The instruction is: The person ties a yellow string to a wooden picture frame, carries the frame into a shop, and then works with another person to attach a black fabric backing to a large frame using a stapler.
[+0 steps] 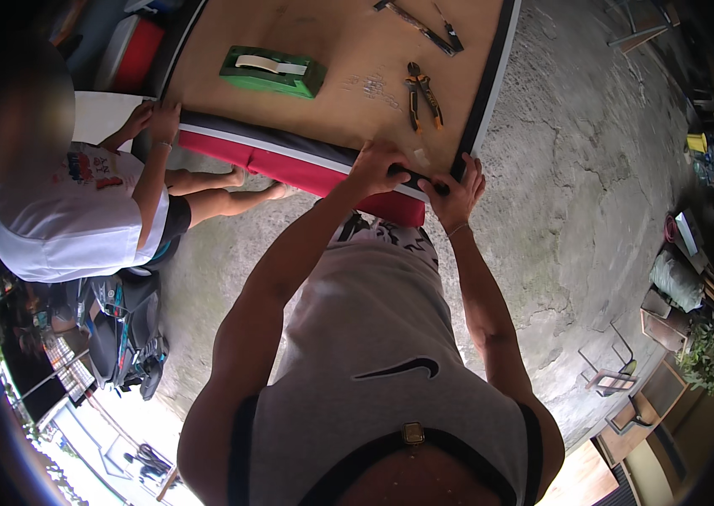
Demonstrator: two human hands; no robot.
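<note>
Edging (273, 137) on the tan board (222, 34), being worked at the near corner, about 2 o'clock in view; step looks like seating it by hand. Left hand (378, 169) pinches it at 12, right hand (456, 198) pinches it at the corner. Next move probably calls for even tension, corner square. Edging: black, white-striped, mostly straight; red fabric (298, 174) below, lightly creased.

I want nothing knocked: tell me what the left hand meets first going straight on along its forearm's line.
Along that line, the left hand would likely meet the pliers first, though depth is unclear.
</note>
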